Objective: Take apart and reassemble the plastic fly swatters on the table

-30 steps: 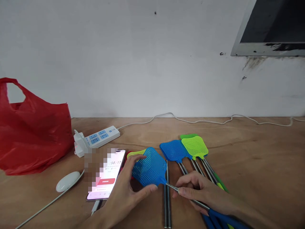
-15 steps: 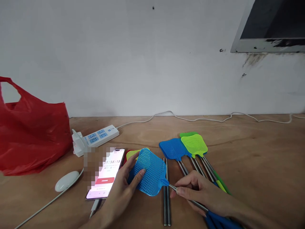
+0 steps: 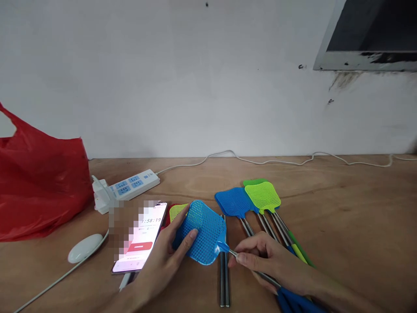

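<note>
Left hand (image 3: 164, 263) has closed in on the blue swatter head (image 3: 206, 237) since a second ago — thumb now on the mesh, gripping it at lower centre of frame. Right hand (image 3: 276, 263) pinches the swatter's metal rod (image 3: 269, 280), lower right of centre. Two loose rods (image 3: 227, 280) lie bottom centre, swatter pile (image 3: 233, 202) right of centre, phone (image 3: 143, 239) lower left — lit.

Home or simple workshop (hard to tell which), plain wood table (image 3: 345, 213), chipped pale wall (image 3: 163, 78), power strip (image 3: 146, 182), overlapping swatters (image 3: 232, 202).
</note>
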A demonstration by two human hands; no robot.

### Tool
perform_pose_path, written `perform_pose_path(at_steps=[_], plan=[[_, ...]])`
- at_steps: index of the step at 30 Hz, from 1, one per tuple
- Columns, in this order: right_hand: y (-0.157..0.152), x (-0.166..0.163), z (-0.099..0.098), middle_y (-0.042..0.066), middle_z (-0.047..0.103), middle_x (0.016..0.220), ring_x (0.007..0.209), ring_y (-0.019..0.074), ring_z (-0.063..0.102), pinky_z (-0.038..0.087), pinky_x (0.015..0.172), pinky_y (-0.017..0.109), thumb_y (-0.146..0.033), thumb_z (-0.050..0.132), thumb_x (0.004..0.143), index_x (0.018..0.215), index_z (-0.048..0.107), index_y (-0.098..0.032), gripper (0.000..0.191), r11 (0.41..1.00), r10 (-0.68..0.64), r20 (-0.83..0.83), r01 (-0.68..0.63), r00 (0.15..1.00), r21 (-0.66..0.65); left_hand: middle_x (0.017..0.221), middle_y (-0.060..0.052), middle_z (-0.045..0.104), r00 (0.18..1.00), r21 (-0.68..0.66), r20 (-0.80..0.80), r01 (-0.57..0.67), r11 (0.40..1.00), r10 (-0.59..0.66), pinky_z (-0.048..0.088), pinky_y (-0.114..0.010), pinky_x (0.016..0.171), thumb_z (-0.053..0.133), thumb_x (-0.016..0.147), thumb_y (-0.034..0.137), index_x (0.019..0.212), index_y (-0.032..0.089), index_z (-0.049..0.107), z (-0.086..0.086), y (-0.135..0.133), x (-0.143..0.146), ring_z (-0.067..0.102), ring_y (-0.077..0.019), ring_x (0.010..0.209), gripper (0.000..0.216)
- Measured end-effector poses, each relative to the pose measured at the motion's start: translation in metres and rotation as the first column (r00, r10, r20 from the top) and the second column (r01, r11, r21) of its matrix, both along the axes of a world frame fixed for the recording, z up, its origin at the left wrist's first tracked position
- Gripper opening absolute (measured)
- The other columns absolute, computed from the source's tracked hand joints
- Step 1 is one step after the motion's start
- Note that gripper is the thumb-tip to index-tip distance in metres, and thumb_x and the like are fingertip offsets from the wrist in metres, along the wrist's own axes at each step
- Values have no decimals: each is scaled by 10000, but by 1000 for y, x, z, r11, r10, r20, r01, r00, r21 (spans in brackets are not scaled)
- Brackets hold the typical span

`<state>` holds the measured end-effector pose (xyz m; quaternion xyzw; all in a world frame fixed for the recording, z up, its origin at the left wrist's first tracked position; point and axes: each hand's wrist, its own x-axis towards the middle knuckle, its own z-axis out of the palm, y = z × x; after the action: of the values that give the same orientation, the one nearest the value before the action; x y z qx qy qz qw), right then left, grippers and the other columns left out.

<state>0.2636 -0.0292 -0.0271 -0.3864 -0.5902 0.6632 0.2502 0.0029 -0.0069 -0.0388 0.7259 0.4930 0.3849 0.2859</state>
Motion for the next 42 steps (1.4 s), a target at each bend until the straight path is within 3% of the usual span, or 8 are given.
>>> perform_pose_path(at_steps=[8, 11, 15, 19, 24, 30, 36, 42], plan=[[9, -3, -5, -75, 552, 456, 351, 63, 407, 268, 357, 163, -473, 768, 765, 782, 546, -203, 350, 909, -407, -267, 358, 873, -215, 1423, -57, 519, 978, -17, 167, -125, 992, 126, 507, -424, 990, 400, 1015, 519, 1468, 336, 367, 6, 5, 1, 547, -266, 1254, 490], [10, -3, -2, -23, 644, 576, 445, 77, 513, 405, 431, 169, -424, 828, 713, 737, 559, -190, 357, 880, -465, -339, 386, 818, -277, 1148, -47, 644, 992, -32, 101, -72, 997, 75, 526, -349, 848, 414, 1005, 518, 1146, 269, 591, 12, 3, 4, 620, -247, 1048, 336], [9, -5, 0, 22, 708, 736, 610, 113, 631, 534, 602, 223, -454, 835, 716, 763, 649, -169, 343, 844, -534, -412, 433, 739, -318, 802, -10, 639, 990, -116, 33, 142, 983, -139, 486, -293, 732, 396, 1012, 494, 807, 224, 603, 22, -4, 12, 619, -203, 808, 397], [9, -8, -2, 45, 727, 796, 674, 137, 676, 572, 694, 269, -564, 810, 695, 742, 717, -148, 429, 818, -574, -437, 502, 692, -280, 724, 10, 609, 942, -227, 11, 328, 917, -335, 439, -258, 647, 410, 1009, 486, 812, 211, 637, 24, -11, 18, 577, -166, 693, 407], [6, -11, -6, 34, 754, 821, 691, 143, 707, 581, 704, 270, -433, 854, 702, 842, 759, -186, 299, 808, -585, -435, 541, 685, -234, 653, 58, 469, 914, -353, 52, 394, 849, -403, 372, -216, 533, 455, 984, 533, 946, 209, 616, 16, -16, 21, 478, -122, 572, 364], [1, -12, -8, 46, 759, 836, 770, 200, 720, 595, 751, 338, -447, 809, 751, 843, 751, -210, 261, 817, -565, -420, 553, 710, -163, 616, 70, 432, 889, -379, 48, 439, 815, -456, 374, -217, 563, 365, 1015, 555, 908, 189, 577, 16, -17, 20, 391, -105, 538, 436], [-5, -8, -13, 32, 746, 888, 864, 229, 684, 532, 894, 380, -468, 799, 745, 862, 757, -264, 239, 802, -552, -226, 585, 803, 120, 535, 108, 364, 873, -508, 228, 485, 712, -432, 266, -186, 432, 422, 964, 646, 943, 189, 549, 13, -17, 20, 334, -80, 440, 476], [-8, -12, -17, 44, 733, 819, 786, 243, 673, 544, 792, 377, -508, 833, 669, 791, 735, -258, 295, 782, -581, -199, 609, 789, 131, 440, 122, 354, 843, -561, 295, 534, 633, -449, 178, -185, 349, 413, 949, 678, 789, 211, 470, 14, -20, 25, 264, -63, 343, 496]])
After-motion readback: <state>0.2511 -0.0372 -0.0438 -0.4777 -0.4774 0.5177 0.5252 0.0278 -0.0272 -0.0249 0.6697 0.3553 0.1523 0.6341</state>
